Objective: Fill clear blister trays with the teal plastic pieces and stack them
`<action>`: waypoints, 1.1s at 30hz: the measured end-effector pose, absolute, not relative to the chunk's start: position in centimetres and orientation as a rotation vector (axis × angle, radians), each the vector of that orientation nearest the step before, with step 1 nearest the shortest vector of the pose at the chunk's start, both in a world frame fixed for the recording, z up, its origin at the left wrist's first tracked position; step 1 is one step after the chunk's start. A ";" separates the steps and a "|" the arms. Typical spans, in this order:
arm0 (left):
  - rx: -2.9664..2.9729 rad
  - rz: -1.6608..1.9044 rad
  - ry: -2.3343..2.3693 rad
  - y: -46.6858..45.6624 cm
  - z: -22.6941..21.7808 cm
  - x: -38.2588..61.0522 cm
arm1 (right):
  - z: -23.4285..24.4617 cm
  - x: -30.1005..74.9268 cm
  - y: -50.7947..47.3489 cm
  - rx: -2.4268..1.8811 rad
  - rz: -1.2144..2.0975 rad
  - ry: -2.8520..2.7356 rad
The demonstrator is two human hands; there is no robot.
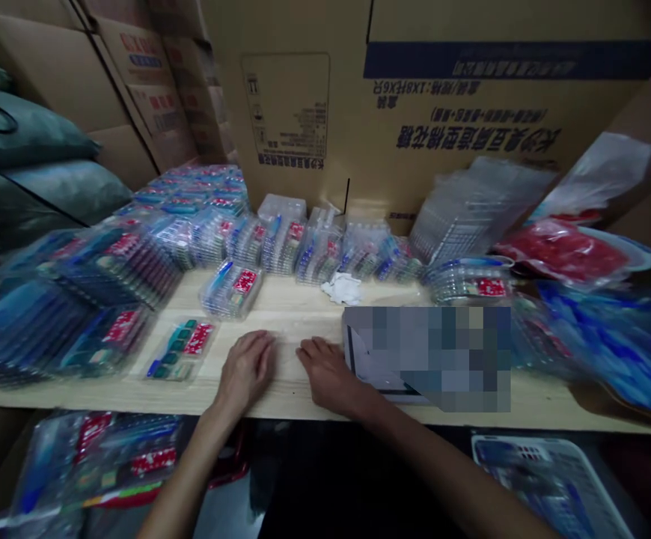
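My left hand (247, 367) and my right hand (325, 370) lie side by side, palms down, on the wooden tabletop (286, 314) near its front edge. The fingers of both are stretched out flat, and they seem to rest on a thin clear plastic sleeve that is hard to make out. A single clear blister pack (181, 348) with green pieces and a red label lies flat to the left of my left hand. Another pack (232, 290) sits just behind it. A blurred-out flat item (426, 355) lies right of my right hand.
Stacks of blister packs (78, 299) fill the left side and rows of them (303, 243) line the back. Cardboard boxes (415, 97) stand behind. Clear trays (465, 209), a red bag (566, 251) and blue bags (611, 344) crowd the right. A basket (550, 479) sits below.
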State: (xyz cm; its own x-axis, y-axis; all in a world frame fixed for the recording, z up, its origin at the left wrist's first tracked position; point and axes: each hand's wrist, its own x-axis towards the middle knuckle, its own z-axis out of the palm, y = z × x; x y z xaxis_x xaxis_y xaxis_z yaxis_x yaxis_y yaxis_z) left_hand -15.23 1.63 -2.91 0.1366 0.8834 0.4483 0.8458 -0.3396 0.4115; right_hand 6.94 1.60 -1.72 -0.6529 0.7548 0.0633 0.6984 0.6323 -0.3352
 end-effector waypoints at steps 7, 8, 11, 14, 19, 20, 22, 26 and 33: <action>2.376 0.331 1.658 0.8 -4.1 -11.9 | -0.6 10.7 -3.2 -1.026 0.526 -2.599; 2.393 0.280 1.637 0.5 -4.3 -11.9 | -0.5 11.1 -3.5 -1.028 0.544 -2.571; 2.448 0.248 1.640 -0.2 -4.9 -11.9 | -0.3 12.3 -3.7 -1.062 0.552 -2.452; 2.436 0.429 1.702 -0.3 -5.2 -11.7 | 0.0 13.8 -2.7 -1.213 0.505 -2.315; 1.979 1.017 1.665 0.5 -3.2 -10.9 | -0.6 17.3 0.5 -1.672 0.340 -2.253; 1.775 1.109 1.662 0.8 -2.7 -10.5 | -1.0 17.8 1.0 -1.724 0.312 -2.283; 1.388 1.230 1.638 1.1 -2.2 -9.5 | -1.9 18.2 1.9 -1.772 0.281 -2.366; 1.382 1.292 1.847 1.0 -3.3 -7.6 | -3.4 18.3 2.5 -1.808 0.301 -2.346; 1.668 1.257 1.909 -1.8 -2.6 -3.2 | -2.5 18.3 1.7 -1.607 0.681 -1.892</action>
